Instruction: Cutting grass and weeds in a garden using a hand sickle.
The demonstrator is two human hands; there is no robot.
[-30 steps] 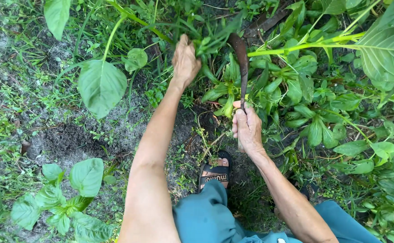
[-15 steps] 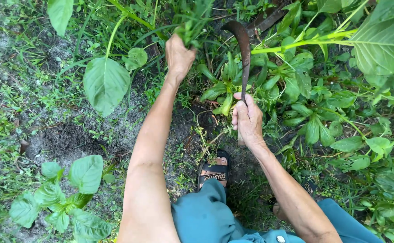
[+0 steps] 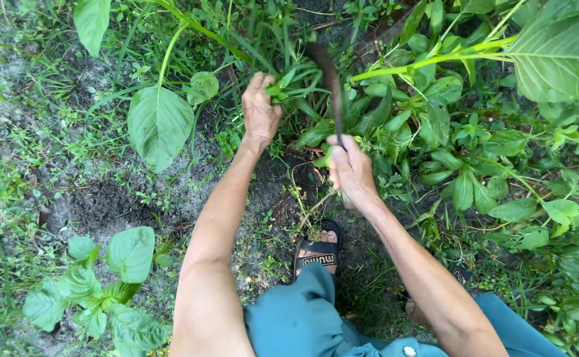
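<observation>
My left hand (image 3: pixel 260 109) grips a bunch of green grass blades (image 3: pixel 289 84) near the top centre of the head view. My right hand (image 3: pixel 349 169) holds the handle of a dark curved sickle (image 3: pixel 330 80). Its blade rises from my fist and hooks left toward the grass, just right of my left hand. Low leafy weeds (image 3: pixel 435 142) crowd the ground right of the sickle. My foot in a black sandal (image 3: pixel 318 249) stands on dark soil below both hands, and my teal trousers (image 3: pixel 299 317) fill the bottom edge.
Bare sandy soil (image 3: pixel 104 205) lies to the left with sparse grass. A broad-leaved plant (image 3: pixel 160 122) stands left of my left arm, another small one (image 3: pixel 104 277) at the lower left. A large leaf (image 3: pixel 560 56) on a long stalk overhangs the top right.
My left hand dropped lower and took a fresh grip on the grass. The sickle swung left, its blade now close beside that hand. My right hand shifted slightly left.
</observation>
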